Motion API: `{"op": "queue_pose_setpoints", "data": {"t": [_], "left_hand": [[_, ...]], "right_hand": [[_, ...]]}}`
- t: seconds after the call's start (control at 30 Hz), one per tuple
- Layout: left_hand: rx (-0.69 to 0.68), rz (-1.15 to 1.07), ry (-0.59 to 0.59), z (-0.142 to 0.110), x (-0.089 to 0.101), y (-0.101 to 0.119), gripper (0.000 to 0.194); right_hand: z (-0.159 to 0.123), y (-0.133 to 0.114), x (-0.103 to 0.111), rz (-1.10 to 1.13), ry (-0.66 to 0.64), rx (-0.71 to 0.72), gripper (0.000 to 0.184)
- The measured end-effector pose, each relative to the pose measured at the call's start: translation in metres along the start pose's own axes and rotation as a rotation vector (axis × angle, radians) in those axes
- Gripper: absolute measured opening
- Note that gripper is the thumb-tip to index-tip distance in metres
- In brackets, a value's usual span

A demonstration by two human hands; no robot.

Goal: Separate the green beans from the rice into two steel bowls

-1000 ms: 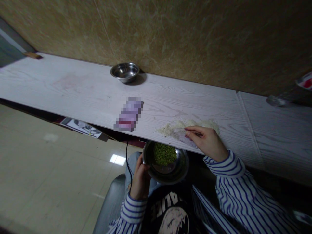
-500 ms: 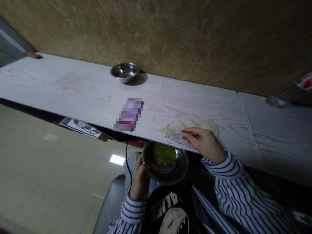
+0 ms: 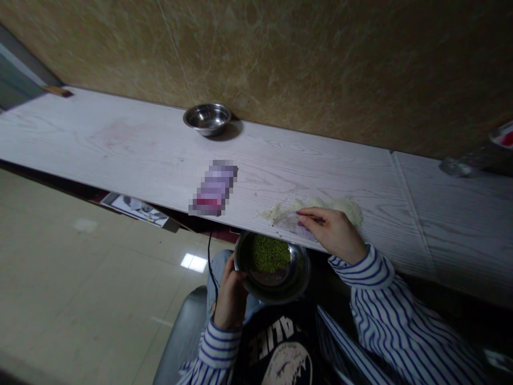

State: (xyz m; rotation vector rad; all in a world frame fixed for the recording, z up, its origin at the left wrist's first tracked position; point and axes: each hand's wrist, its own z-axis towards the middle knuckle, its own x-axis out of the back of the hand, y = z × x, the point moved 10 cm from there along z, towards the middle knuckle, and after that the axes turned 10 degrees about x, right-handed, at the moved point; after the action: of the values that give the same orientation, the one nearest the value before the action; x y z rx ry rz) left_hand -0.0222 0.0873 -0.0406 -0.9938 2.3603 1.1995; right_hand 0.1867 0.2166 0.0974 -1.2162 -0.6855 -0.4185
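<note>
My left hand point(image 3: 231, 299) grips the rim of a steel bowl point(image 3: 300, 275), held tilted below the counter's front edge. Green beans, which look like mung beans point(image 3: 270, 254), lie inside that bowl. Over the counter, my right hand point(image 3: 334, 230) has thumb and forefinger pinched together. A thin, pale, see-through piece seems to be between them, too faint to name. Close by the fingers spreads a long heap of white rice grains point(image 3: 349, 208), partly hidden by the hand. A few green beans lie near the counter edge, left of my fingertips.
A second steel bowl point(image 3: 207, 120) stands against the wall at the back of the pale wooden counter point(image 3: 132, 155). A phone-shaped, pixelated object point(image 3: 214, 187) lies at the front edge. A clear bottle point(image 3: 459, 167) is at far right. A dark cable point(image 3: 209, 256) hangs below.
My right hand has shifted slightly left, with the fingertips still low among the grains. A few beans now show nearer the counter edge. My left hand and the bowl stay in place.
</note>
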Motion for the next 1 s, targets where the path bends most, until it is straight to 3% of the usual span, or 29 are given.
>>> {"op": "queue_pose_setpoints", "data": {"t": [0.8, 0.9, 1.0], "left_hand": [[-0.022, 0.03, 0.001, -0.002, -0.001, 0.008, 0.044], [-0.014, 0.028, 0.001, -0.002, -0.001, 0.007, 0.043], [-0.015, 0.018, -0.008, -0.002, -0.002, 0.007, 0.042]], "right_hand": [[-0.001, -0.02, -0.018, 0.048, -0.077, 0.04, 0.02], [-0.008, -0.014, -0.019, 0.099, -0.092, 0.017, 0.02], [-0.014, 0.0, -0.009, 0.145, -0.028, -0.026, 0.023]]}}
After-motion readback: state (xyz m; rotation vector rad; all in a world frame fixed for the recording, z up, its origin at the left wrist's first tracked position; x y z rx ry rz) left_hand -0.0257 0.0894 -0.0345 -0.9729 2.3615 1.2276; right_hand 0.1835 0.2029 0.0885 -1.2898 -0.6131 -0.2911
